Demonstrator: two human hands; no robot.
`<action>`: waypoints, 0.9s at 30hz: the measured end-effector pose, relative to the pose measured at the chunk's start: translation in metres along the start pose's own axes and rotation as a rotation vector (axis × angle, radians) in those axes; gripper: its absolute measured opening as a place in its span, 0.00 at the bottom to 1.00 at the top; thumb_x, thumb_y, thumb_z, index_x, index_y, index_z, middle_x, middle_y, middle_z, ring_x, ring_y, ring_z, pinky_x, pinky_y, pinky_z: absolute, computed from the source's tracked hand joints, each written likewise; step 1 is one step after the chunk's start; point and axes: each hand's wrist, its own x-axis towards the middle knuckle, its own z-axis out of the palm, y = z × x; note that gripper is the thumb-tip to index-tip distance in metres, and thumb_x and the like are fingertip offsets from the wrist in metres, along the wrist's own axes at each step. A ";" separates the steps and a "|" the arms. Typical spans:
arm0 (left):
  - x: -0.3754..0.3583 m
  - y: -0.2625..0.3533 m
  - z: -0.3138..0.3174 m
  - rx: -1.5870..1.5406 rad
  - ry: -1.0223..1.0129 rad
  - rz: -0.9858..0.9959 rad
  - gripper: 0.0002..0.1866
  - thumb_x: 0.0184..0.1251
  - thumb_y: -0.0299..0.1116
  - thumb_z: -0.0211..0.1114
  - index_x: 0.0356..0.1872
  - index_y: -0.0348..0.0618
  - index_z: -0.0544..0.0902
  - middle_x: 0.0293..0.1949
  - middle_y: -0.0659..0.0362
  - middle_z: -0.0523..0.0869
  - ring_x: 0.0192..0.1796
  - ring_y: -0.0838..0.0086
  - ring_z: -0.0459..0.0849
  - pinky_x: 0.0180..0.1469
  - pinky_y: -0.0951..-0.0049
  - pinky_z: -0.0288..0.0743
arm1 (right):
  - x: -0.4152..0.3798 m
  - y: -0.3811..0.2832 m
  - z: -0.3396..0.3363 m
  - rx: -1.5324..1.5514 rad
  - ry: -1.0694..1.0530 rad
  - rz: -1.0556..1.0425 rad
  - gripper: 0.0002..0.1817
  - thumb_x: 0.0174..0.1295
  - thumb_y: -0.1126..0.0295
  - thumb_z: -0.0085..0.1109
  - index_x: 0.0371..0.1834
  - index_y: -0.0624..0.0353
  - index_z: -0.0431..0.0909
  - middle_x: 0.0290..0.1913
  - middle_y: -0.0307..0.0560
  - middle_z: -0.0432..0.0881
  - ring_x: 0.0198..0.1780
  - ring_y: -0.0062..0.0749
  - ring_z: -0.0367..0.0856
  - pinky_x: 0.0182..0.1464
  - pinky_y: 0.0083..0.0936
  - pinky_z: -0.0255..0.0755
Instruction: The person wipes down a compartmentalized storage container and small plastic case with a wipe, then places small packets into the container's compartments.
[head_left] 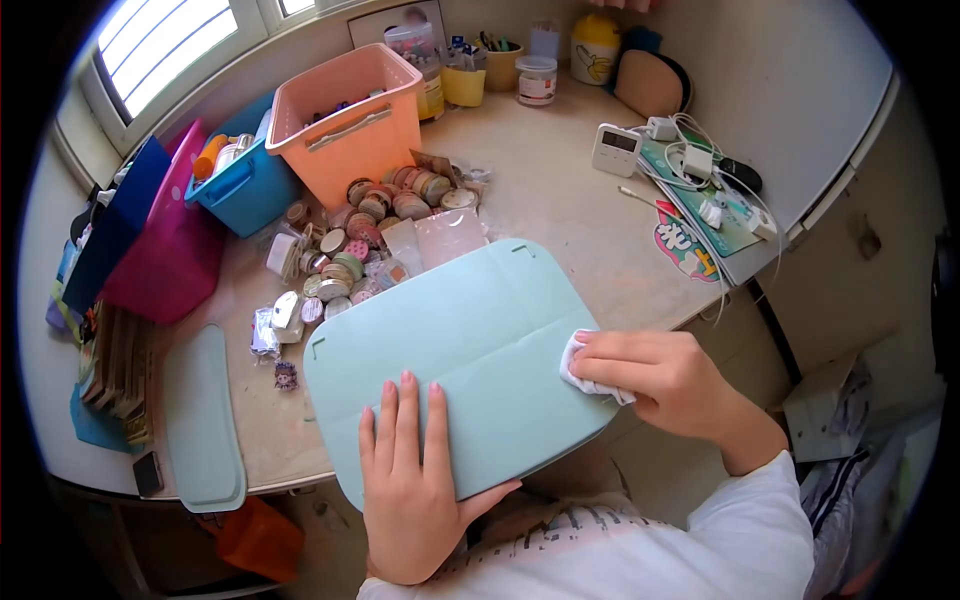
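A pale mint-green flat panel (480, 350) with rounded corners and a faint crease lies tilted over the desk's front edge, partly above my lap. My left hand (415, 480) rests on its lower left part, fingers stretched out and lying flat. At the panel's right edge, my right hand (665, 380) pinches a folded white cloth (578, 365) and presses it against the surface. Small green corner marks show near the panel's upper corners. Another mint-green piece (203, 420), narrower, lies on the desk to the left.
Many tape rolls (355, 245) are piled behind the panel. Beyond them stand an orange basket (345, 150), a blue basket (250, 190) and a magenta bin (170, 250). At right, cables and chargers (698, 160) lie on books beside a white digital timer (616, 150).
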 end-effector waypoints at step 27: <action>0.000 0.001 -0.001 0.001 -0.001 -0.004 0.56 0.55 0.63 0.79 0.75 0.26 0.72 0.75 0.31 0.72 0.78 0.37 0.70 0.78 0.36 0.61 | -0.038 -0.020 -0.016 0.029 -0.050 -0.164 0.16 0.60 0.81 0.66 0.52 0.61 0.89 0.53 0.51 0.90 0.59 0.43 0.91 0.66 0.39 0.85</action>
